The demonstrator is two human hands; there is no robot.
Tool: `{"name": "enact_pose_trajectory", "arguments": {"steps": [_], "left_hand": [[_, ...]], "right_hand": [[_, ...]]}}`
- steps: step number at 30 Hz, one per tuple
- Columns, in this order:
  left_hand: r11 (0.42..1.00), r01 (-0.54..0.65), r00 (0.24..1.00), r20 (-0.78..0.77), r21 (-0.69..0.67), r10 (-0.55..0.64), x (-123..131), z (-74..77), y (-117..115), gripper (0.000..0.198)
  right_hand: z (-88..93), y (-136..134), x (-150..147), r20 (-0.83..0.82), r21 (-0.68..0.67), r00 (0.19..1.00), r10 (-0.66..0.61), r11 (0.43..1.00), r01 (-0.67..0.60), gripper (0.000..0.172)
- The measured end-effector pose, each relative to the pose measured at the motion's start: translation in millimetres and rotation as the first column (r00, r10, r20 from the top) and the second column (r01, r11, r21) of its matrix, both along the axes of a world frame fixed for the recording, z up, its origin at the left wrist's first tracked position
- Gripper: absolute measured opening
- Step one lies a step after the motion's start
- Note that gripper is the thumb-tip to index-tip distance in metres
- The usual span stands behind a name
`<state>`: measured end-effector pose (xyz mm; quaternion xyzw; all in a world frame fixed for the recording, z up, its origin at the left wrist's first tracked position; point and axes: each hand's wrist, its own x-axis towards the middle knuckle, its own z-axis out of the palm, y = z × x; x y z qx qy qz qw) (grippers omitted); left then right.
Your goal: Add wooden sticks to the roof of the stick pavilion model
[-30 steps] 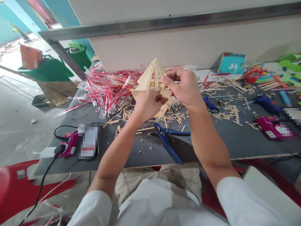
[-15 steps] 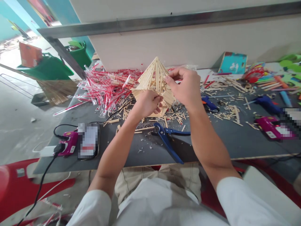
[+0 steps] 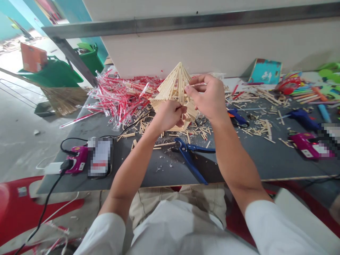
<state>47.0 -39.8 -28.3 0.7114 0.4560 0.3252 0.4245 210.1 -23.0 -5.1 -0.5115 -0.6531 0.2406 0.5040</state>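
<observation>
A model built of thin wooden sticks (image 3: 174, 80), with a pointed roof, stands on the grey table in front of me. My left hand (image 3: 171, 115) is at its lower front, fingers curled together; what they pinch is hidden. My right hand (image 3: 207, 94) is raised at the roof's right side, with thumb and forefinger closed at a stick of the model. Blue cutters (image 3: 190, 159) lie below my hands. Cut stick pieces (image 3: 203, 132) are scattered around the model's base.
Red-and-clear plastic wrappers (image 3: 119, 95) are heaped at the left. Nearer are a phone (image 3: 100, 157) and a magenta power adapter (image 3: 77, 159) with cables. Blue glue guns (image 3: 237, 118) and a second magenta adapter (image 3: 309, 146) lie at the right.
The view has shifted slightly. The model's roof leans a little differently, and my right hand has moved slightly at its right side. My left hand is nearly unchanged.
</observation>
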Motion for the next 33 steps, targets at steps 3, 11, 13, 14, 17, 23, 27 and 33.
{"name": "enact_pose_trajectory", "arguments": {"steps": [3,11,13,14,17,23,27,33], "left_hand": [[1.000,-0.005,1.000,0.005,0.018,0.005,-1,-1.7,1,0.032],[0.996,-0.013,0.999,0.047,-0.083,0.017,0,8.5,-4,0.026],[0.996,-0.025,0.998,0.049,-0.088,0.029,0,10.2,-5,0.026],[0.996,-0.023,0.998,0.048,-0.089,0.028,0,10.7,-5,0.026],[0.995,-0.004,0.999,0.048,-0.096,0.008,-1,11.4,-4,0.028],[0.992,0.016,0.996,0.085,-0.124,-0.006,-3,10.5,-1,0.027],[0.984,0.023,0.990,0.139,-0.176,0.002,-3,9.6,-1,0.023],[0.970,0.036,0.987,0.161,-0.240,0.003,-2,12.9,-2,0.019]], "right_hand": [[-1.7,2,-1,-0.023,-0.048,0.999,0.040,0.998,-0.041,0.042],[-3.7,5,-7,-0.110,-0.113,0.992,0.055,0.991,-0.068,0.040],[-4.5,5,-8,-0.120,-0.108,0.991,0.062,0.991,-0.075,0.041],[-5.0,6,-8,-0.119,-0.103,0.991,0.065,0.992,-0.077,0.041],[-6.6,7,-8,-0.098,-0.088,0.992,0.077,0.992,-0.086,0.045],[-6.9,8,-6,-0.053,-0.092,0.994,0.097,0.991,-0.101,0.049],[-5.2,7,-7,-0.094,-0.121,0.992,0.083,0.988,-0.094,0.049],[-7.6,9,-9,-0.078,-0.085,0.993,0.090,0.992,-0.097,0.047]]}}
